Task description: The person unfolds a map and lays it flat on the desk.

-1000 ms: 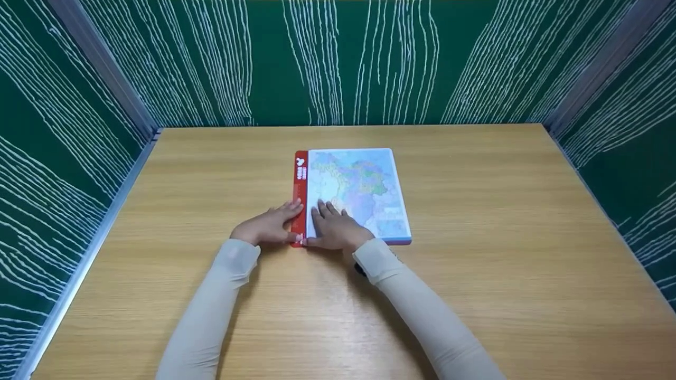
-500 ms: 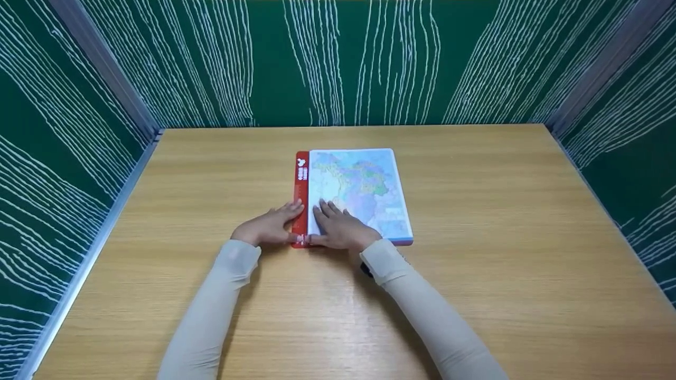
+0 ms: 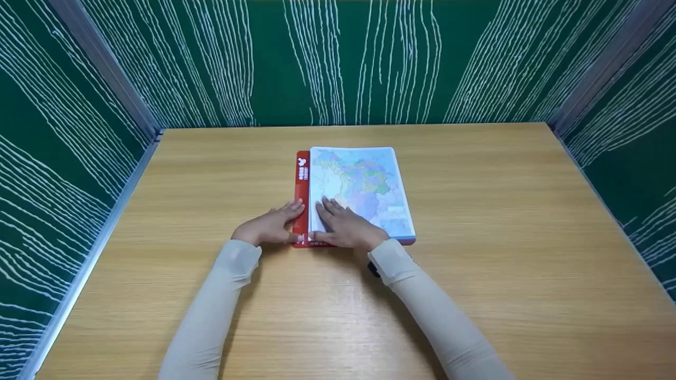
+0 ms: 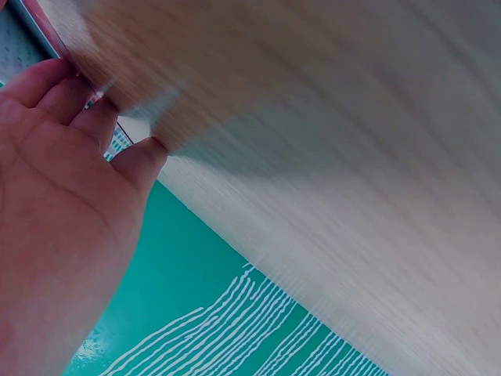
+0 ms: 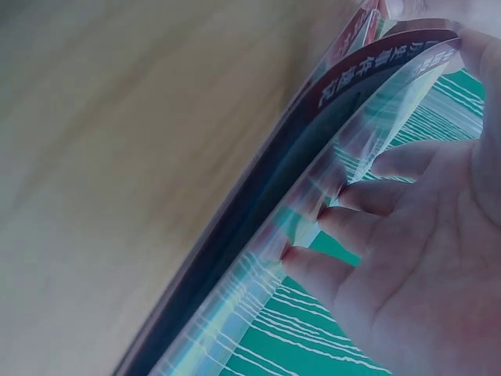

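Observation:
A folded glossy map (image 3: 369, 184) lies on the table, its pale printed upper layer facing up. Down its left side runs a red strip (image 3: 301, 192) with white print. My left hand (image 3: 266, 226) rests on this strip near the front, fingertips and thumb spread apart. On the map's front left part, my right hand (image 3: 348, 228) presses with extended fingers, its thumb toward the left edge. In the right wrist view the upper layer (image 5: 270, 235) bows up from the dark layer below, which has a red edge (image 5: 383, 66). The right fingertips touch the upper layer.
The wooden table (image 3: 501, 237) reaches out around the map on all sides. Green panels (image 3: 348, 63) with white wavy lines stand along its back and both sides, joined by grey posts (image 3: 108, 68).
My right hand has slid slightly right, and the map's upper layer has shifted a little the same way. More red shows along the front left edge. The left hand stays put.

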`<action>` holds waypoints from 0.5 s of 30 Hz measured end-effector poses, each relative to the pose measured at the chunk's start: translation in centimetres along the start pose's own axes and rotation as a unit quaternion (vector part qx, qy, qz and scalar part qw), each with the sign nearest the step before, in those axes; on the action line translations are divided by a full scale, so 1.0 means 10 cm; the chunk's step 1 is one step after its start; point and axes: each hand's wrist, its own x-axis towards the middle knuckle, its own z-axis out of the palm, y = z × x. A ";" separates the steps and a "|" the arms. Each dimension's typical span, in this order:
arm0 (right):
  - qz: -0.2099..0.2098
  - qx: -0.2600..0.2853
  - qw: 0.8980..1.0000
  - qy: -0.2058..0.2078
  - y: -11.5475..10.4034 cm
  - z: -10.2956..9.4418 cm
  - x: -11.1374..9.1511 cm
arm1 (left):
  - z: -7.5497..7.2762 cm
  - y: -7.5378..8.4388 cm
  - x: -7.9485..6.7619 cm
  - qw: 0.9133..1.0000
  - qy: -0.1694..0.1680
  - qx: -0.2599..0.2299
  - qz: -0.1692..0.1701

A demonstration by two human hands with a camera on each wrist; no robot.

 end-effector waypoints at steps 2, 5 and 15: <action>-0.002 0.003 1.000 0.003 0.01 -0.01 -0.01 | 0.00 0.00 0.00 1.000 -0.001 0.001 0.001; -0.004 0.010 1.000 0.006 0.03 -0.02 -0.03 | 0.01 0.00 0.00 1.000 -0.001 0.003 0.001; -0.013 0.059 0.998 0.023 0.13 -0.04 -0.10 | 0.02 -0.01 0.01 1.000 0.003 0.001 -0.009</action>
